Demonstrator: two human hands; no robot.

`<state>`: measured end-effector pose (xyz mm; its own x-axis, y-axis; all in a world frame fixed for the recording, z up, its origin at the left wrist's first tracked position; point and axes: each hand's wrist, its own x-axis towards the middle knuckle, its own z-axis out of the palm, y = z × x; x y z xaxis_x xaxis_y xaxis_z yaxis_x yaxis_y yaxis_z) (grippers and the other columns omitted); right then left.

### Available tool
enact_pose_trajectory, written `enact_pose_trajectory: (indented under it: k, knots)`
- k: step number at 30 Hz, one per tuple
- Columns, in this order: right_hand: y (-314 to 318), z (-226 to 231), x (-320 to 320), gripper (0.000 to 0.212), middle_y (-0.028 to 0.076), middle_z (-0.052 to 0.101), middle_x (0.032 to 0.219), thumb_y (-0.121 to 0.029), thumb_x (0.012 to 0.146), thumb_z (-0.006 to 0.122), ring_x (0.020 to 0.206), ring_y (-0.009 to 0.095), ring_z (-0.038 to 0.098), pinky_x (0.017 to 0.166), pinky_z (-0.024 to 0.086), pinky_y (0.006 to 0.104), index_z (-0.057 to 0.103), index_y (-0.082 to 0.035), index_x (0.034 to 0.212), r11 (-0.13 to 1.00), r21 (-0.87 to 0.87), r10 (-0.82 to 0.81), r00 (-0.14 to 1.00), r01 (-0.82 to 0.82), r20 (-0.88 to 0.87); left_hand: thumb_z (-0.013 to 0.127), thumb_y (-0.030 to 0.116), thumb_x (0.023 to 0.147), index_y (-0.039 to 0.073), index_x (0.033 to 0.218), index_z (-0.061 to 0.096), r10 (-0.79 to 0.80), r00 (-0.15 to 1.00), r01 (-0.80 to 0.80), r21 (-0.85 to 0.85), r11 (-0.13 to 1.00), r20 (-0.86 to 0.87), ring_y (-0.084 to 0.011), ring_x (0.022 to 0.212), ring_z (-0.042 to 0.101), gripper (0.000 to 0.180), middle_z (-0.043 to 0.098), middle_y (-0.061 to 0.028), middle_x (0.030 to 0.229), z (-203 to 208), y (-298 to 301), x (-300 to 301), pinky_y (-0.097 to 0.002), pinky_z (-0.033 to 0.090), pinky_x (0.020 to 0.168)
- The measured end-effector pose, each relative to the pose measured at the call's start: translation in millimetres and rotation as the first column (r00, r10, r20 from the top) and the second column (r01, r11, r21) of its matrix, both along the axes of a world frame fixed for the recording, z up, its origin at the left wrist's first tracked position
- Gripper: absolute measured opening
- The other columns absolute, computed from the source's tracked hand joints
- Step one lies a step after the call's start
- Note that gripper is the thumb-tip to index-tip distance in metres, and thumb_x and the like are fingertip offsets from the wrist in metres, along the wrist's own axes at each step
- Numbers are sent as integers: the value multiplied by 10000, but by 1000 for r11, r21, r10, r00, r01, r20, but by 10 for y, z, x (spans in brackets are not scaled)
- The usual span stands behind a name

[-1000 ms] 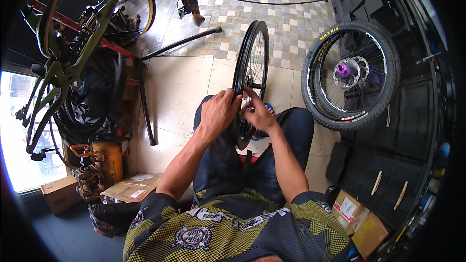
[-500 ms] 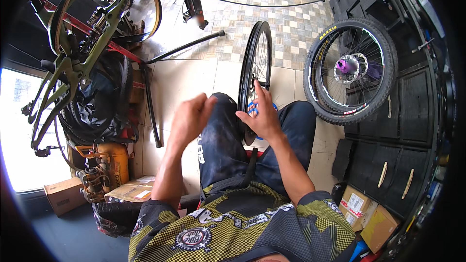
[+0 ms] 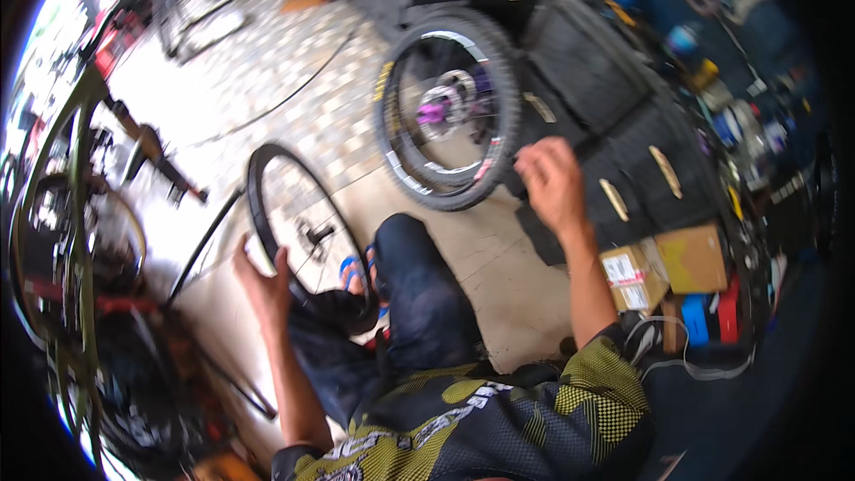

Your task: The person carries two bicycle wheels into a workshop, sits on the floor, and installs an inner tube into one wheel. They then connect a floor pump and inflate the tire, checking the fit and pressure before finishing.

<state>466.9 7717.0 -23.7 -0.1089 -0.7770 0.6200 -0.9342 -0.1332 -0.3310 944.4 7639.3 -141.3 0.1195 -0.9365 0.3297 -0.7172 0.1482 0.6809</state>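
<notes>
A bare black bicycle wheel [image 3: 257, 200], with no tyre on it, stands upright and tilted between my knees. Beside its left edge is my left hand [image 3: 261, 289], thumb and fingers spread apart. Whether that hand touches the rim, I cannot tell. My right hand [image 3: 554, 185] is raised out to the right, above the front of the black cabinet [image 3: 583, 49]. Its fingers are loosely bent and slightly blurred, and nothing shows in them. Close by on its left stand wheels with knobby tyres [image 3: 508, 93] and a purple hub [image 3: 434, 113], leaning against the cabinet.
Cardboard boxes [image 3: 690, 258] sit at the lower right, near a pale cable [image 3: 712, 372]. A cluttered bench with tools and bottles [image 3: 744, 125] runs along the right. An olive bike frame [image 3: 85, 116] stands at the left. A long black cable [image 3: 307, 82] lies across the tiled floor.
My view has swung to the right, showing more of the cabinet and bench. My right hand has moved from over the bare wheel out to the right. The bare wheel leans more to the left.
</notes>
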Motion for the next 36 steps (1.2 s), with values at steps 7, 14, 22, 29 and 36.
enact_pose_trajectory:
  k: [7,14,22,29,36]
  knots:
    - [1021,1032,-2669,161,120,685,1035,-160,984,658,1039,359,654,875,532,486,745,-139,1118,602,-351,-790,473,717,-389,799,260,925,-17,1588,314,-22,971,45,92,995,-239,-389,1256,611,867,567,-302,1417,-876,-482,-82,-430,472,1089]
    - [1620,1044,-3551,286,131,690,1217,-241,1029,630,1208,361,614,990,498,549,719,-144,1283,377,-75,-836,305,923,-456,639,93,894,-7,1431,482,-11,961,32,73,997,-277,-210,742,569,569,608,-124,907,-869,-565,-261,-369,502,689]
    - [1301,873,-2874,399,124,629,1349,-293,1049,626,1282,365,561,1069,461,508,643,-184,1432,587,-266,-790,469,765,-394,731,134,870,-30,1264,614,127,812,120,377,918,-569,-138,656,569,442,645,-39,801,-831,-634,-228,-326,466,565]
    - [431,632,-519,451,170,654,1287,-193,973,726,1239,348,589,1078,449,454,643,-66,1398,985,-68,-168,974,159,-152,664,56,857,8,1114,600,-18,740,252,252,934,-673,-153,695,609,269,643,-72,885,-620,-25,-591,-317,520,596]
    - [-441,-552,1443,724,207,656,1292,-365,909,828,1131,331,662,956,550,424,539,-26,1480,860,158,379,814,-485,440,679,45,898,-6,1441,442,-121,793,240,123,963,-597,-220,872,617,595,622,-135,1009,-356,1066,-917,-374,535,825]
